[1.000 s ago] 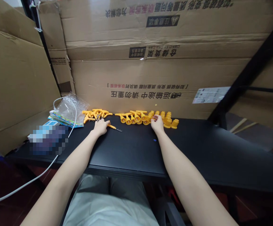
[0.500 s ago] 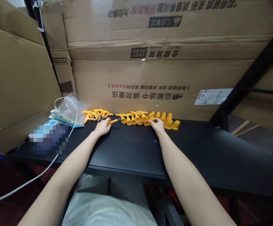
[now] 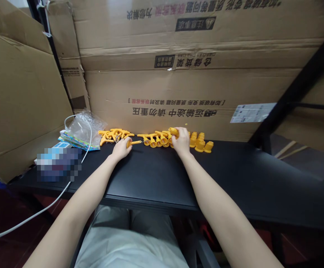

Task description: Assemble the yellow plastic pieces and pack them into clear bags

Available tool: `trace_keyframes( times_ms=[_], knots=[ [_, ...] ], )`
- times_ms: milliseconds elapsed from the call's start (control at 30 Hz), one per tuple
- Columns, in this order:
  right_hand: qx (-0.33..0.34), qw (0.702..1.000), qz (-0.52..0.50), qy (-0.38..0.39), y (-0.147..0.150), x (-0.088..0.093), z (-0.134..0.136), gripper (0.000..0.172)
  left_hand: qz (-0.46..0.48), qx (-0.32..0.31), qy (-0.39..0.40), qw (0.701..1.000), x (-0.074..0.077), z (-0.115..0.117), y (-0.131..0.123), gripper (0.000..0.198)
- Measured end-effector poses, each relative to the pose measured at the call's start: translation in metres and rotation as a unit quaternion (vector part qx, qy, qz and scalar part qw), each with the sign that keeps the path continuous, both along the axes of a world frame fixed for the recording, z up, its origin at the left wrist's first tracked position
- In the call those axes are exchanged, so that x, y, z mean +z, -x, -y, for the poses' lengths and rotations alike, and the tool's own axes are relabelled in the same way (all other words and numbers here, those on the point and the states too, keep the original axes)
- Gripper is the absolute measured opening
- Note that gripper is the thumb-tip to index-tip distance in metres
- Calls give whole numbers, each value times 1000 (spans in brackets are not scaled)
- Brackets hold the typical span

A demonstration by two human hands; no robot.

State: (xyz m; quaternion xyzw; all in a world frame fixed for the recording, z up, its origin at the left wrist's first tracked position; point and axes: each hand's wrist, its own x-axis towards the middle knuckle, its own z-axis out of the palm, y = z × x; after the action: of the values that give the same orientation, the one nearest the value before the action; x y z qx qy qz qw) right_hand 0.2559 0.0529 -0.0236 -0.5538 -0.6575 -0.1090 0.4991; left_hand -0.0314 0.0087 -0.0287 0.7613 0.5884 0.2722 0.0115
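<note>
Head view, yellow piece (image 3: pixel 173 131) mostly hidden, grasped by right hand (image 3: pixel 182 142), ribbed rod (image 3: pixel 136 142) pinched by left hand (image 3: pixel 121 149), one end covered, flared cups (image 3: pixel 207 147) ranged nearby.

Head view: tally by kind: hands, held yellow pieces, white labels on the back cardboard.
Hands: 2 (left hand, right hand)
Held yellow pieces: 2 (spiral-shafted piece, round-ended piece)
White label: 1
Total: 5

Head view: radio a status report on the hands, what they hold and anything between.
Left hand gripping yellow ribbed piece; right hand holding yellow cup-like piece; row of yellow bell-ended pieces between them.
</note>
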Motion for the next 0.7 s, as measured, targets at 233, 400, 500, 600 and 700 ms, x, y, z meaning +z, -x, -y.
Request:
trace_keyframes(
  times_ms=[233,400,500,600,700],
  knots=[
    [162,964,202,55,39,3,14,45,-1,2,-3,1000,-1,-1,0,27],
    [178,957,223,56,44,-3,13,48,0,1,0,1000,-1,-2,0,28],
    [176,960,209,57,42,-2,12,48,3,2,0,1000,-1,-1,0,28],
    [178,964,190,60,39,-2,11,47,5,10,2,1000,0,0,1,26],
    [190,962,185,63,39,-1,11,48,1,21,9,1000,0,0,1,26]
  ],
)
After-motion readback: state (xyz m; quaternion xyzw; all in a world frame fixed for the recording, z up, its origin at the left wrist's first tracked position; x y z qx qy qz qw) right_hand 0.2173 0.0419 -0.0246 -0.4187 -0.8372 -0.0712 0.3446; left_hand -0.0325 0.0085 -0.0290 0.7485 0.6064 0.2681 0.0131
